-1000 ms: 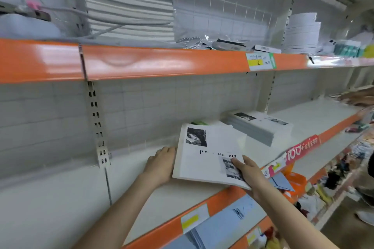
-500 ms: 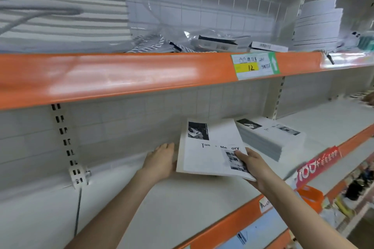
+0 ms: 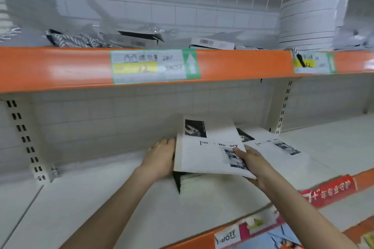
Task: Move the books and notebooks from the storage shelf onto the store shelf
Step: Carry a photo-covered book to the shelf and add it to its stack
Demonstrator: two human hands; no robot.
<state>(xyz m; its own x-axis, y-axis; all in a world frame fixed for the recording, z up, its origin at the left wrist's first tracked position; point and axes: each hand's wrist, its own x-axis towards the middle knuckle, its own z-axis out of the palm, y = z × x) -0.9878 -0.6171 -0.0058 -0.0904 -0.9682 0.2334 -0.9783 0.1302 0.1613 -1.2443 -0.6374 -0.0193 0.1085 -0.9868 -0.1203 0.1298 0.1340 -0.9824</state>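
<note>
Both hands hold a book stack (white covers) on the shelf.

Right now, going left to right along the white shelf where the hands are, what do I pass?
Slotted upright → left hand → held stack of books → right hand → second stack of books

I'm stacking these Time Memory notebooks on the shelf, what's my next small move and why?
Probably lower the notebook stack flat onto the white shelf and slide it against the second pile. Your right hand grips its near right corner, the left hand steadies its left edge, and its front edge sits raised above the shelf.
</note>
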